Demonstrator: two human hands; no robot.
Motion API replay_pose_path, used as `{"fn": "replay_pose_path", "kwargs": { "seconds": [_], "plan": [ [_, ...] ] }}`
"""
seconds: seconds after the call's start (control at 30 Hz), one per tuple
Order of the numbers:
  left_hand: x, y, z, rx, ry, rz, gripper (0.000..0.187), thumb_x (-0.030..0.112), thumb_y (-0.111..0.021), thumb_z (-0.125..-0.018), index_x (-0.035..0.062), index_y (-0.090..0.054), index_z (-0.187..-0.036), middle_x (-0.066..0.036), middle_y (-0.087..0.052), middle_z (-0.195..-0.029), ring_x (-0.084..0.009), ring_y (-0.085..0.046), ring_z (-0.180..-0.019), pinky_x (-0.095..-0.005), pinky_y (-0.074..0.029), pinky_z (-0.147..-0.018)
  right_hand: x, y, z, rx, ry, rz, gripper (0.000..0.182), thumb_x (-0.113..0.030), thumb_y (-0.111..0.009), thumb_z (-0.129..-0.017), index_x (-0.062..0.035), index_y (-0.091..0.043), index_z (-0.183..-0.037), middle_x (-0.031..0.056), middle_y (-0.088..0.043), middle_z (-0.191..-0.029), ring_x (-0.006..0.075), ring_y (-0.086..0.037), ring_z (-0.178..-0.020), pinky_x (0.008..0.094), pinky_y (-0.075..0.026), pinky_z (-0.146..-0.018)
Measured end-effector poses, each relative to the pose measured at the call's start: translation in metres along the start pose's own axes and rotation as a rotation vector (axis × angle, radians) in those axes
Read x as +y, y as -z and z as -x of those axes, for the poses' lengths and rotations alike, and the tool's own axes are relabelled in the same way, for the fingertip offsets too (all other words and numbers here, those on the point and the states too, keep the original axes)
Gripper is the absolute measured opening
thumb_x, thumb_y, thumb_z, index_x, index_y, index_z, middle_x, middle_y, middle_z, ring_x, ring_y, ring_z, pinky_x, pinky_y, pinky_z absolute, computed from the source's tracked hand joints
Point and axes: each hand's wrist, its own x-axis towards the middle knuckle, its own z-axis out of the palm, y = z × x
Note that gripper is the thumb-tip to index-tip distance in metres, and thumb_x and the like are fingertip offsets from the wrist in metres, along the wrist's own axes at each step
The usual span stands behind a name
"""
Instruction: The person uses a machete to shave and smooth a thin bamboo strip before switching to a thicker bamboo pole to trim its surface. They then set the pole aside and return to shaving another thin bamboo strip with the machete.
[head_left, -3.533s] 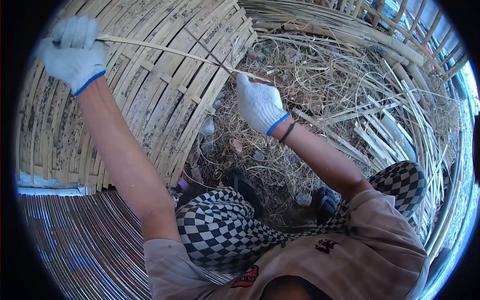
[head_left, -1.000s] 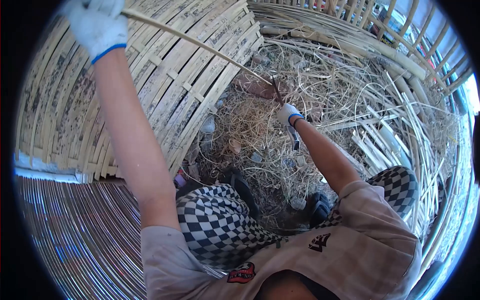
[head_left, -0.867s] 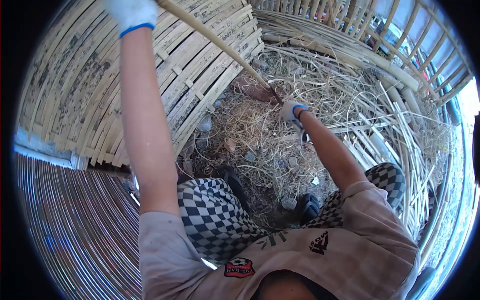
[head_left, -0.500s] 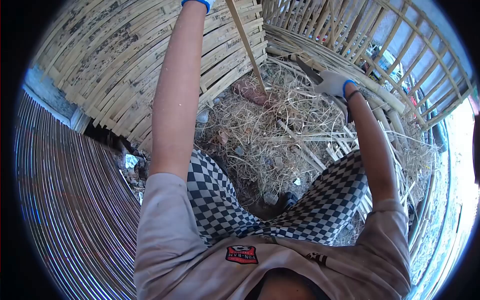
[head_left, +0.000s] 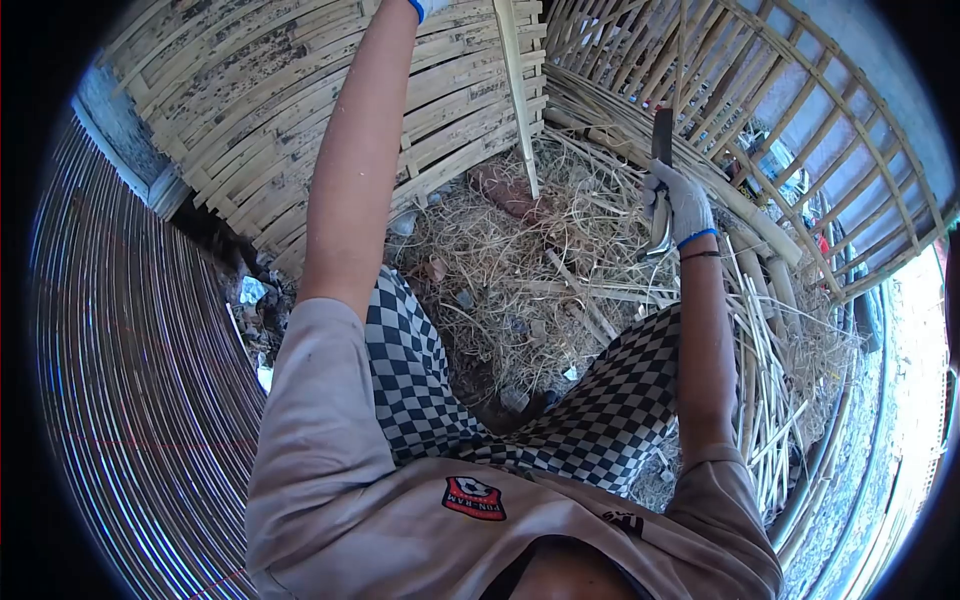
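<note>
My right hand, in a pale glove with a blue cuff, is closed around the handle of a machete. The dark blade points up and away from me, and the handle's curved end sticks out below my fist. Only the blue cuff and a bit of glove of my left hand show at the top edge; its fingers are out of frame. To the right of it, a long bamboo strip stands nearly upright. The strip's lower end meets a reddish block on the ground, and its top is cut off by the frame.
A woven bamboo panel leans at the left, above corrugated sheeting. Fibrous shavings cover the ground between my legs. Split bamboo strips and poles lie at the right, below a bamboo lattice fence.
My right hand has turned the machete from slanting left to nearly upright. The bamboo strip has shifted and its lighter face shows. My view has tilted slightly.
</note>
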Motion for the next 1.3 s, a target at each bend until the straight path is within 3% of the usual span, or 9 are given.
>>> {"fn": "replay_pose_path", "kwargs": {
  "seconds": [0.1, 0.3, 0.53, 0.73, 0.83, 0.93, 1.03, 1.13, 1.3],
  "plan": [
    [-0.001, 0.005, -0.001, -0.029, -0.018, 0.0, 0.024, 0.022, -0.053, -0.109, 0.0003, -0.062, -0.107, -0.012, -0.071, -0.093, -0.0274, -0.073, -0.085, -0.0443, -0.064, -0.077, -0.001, -0.002, -0.004, -0.014, -0.121, -0.171, 0.015, -0.018, -0.069, -0.098, -0.0083, -0.059, -0.094, 0.0018, -0.061, -0.074, 0.0157, -0.06, -0.058, 0.0309, -0.051, -0.052],
    [-0.013, 0.011, -0.003, 0.001, -0.094, -0.225, 0.03, 0.024, -0.061, -0.106, -0.0033, -0.072, -0.111, -0.009, -0.075, -0.095, -0.0187, -0.072, -0.086, -0.0334, -0.056, -0.073, 0.003, -0.002, -0.009, 0.009, -0.132, -0.199, 0.014, -0.018, -0.067, -0.1, -0.008, -0.058, -0.094, 0.0026, -0.061, -0.075, 0.0162, -0.059, -0.059, 0.0306, -0.051, -0.052],
    [-0.031, 0.016, -0.012, -0.017, -0.128, -0.326, 0.026, 0.022, -0.067, -0.102, -0.0018, -0.075, -0.109, -0.008, -0.076, -0.096, -0.0181, -0.07, -0.083, -0.0326, -0.055, -0.072, 0.004, -0.003, -0.009, 0.014, -0.114, -0.187, 0.014, -0.018, -0.065, -0.1, -0.0071, -0.059, -0.093, 0.0034, -0.06, -0.075, 0.0169, -0.06, -0.059, 0.0319, -0.052, -0.052],
    [-0.012, 0.003, 0.007, 0.042, 0.041, -0.811, 0.027, 0.024, -0.066, -0.101, 0.001, -0.079, -0.097, -0.007, -0.076, -0.087, -0.0172, -0.069, -0.08, -0.0325, -0.053, -0.074, 0.006, -0.003, -0.011, 0.007, -0.098, -0.176, 0.017, -0.019, -0.065, -0.1, -0.0068, -0.059, -0.09, 0.0037, -0.059, -0.075, 0.0172, -0.06, -0.06, 0.0323, -0.051, -0.053],
    [-0.005, -0.003, 0.013, 0.072, 0.051, -0.786, 0.031, 0.026, -0.065, -0.101, 0.0017, -0.079, -0.089, -0.007, -0.075, -0.081, -0.0168, -0.067, -0.076, -0.0337, -0.053, -0.069, 0.007, -0.003, -0.012, -0.003, -0.105, -0.181, 0.018, -0.019, -0.066, -0.1, -0.0069, -0.059, -0.088, 0.0037, -0.059, -0.075, 0.0172, -0.06, -0.06, 0.0325, -0.052, -0.053],
    [-0.043, 0.021, -0.015, 0.012, -0.219, -0.643, 0.029, 0.025, -0.064, -0.102, 0.0017, -0.078, -0.09, -0.008, -0.075, -0.081, -0.0175, -0.067, -0.071, -0.0353, -0.053, -0.066, 0.008, 0.0, -0.013, -0.015, -0.102, -0.156, 0.018, -0.019, -0.067, -0.099, -0.007, -0.059, -0.089, 0.0035, -0.06, -0.076, 0.0172, -0.06, -0.06, 0.0327, -0.052, -0.054],
    [-0.053, 0.028, -0.023, 0.051, -0.241, -0.547, 0.029, 0.024, -0.063, -0.102, 0.0009, -0.077, -0.091, -0.009, -0.076, -0.082, -0.0184, -0.068, -0.071, -0.0356, -0.053, -0.066, 0.01, 0.002, -0.016, -0.009, -0.112, -0.171, 0.017, -0.019, -0.067, -0.099, -0.0069, -0.06, -0.09, 0.0034, -0.06, -0.076, 0.0171, -0.06, -0.06, 0.0323, -0.052, -0.054],
    [-0.017, 0.009, -0.003, 0.174, -0.013, -0.618, 0.029, 0.022, -0.061, -0.102, -0.0003, -0.076, -0.092, -0.01, -0.076, -0.083, -0.0195, -0.07, -0.076, -0.036, -0.054, -0.073, 0.011, 0.002, -0.016, 0.001, -0.107, -0.191, 0.016, -0.019, -0.067, -0.099, -0.0068, -0.06, -0.09, 0.0034, -0.06, -0.076, 0.0169, -0.061, -0.061, 0.0319, -0.052, -0.053],
    [-0.003, 0.007, 0.0, 0.176, -0.195, -0.643, 0.027, 0.018, -0.062, -0.102, -0.0019, -0.075, -0.09, -0.01, -0.076, -0.084, -0.0201, -0.071, -0.076, -0.0362, -0.055, -0.071, 0.012, 0.002, -0.015, -0.014, -0.09, -0.157, 0.018, -0.023, -0.066, -0.101, -0.0089, -0.058, -0.092, 0.0014, -0.061, -0.075, 0.0144, -0.062, -0.06, 0.0307, -0.054, -0.05]
  ]
}}
